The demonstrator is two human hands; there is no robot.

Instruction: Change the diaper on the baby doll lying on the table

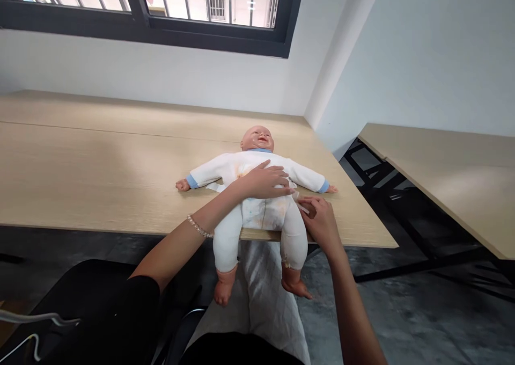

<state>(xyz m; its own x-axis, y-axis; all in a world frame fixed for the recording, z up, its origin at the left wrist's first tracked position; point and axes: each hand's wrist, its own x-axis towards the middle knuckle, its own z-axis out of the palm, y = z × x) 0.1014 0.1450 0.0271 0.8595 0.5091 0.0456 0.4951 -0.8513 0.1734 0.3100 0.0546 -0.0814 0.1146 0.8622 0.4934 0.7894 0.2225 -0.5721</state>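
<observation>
A baby doll (225,163) in a white suit with blue cuffs lies on its back, arms spread, legs hanging over the table's front edge. Around its hips is a white diaper (263,214) with faint coloured prints. My left hand (267,181) lies flat across the doll's belly and the top of the diaper, fingers stretched out. Beside the doll's hip on the right, my right hand (319,220) pinches a white diaper tab (302,208) between thumb and fingers. Another white tab (215,187) sticks out at the other side, below the doll's arm. My left hand hides the diaper's upper edge.
The doll rests at the front right of a light wooden table (100,172). Across a gap stands a second table (450,177) with black legs. A black chair (92,284) is at the lower left. Behind are a white wall and a barred window (217,32).
</observation>
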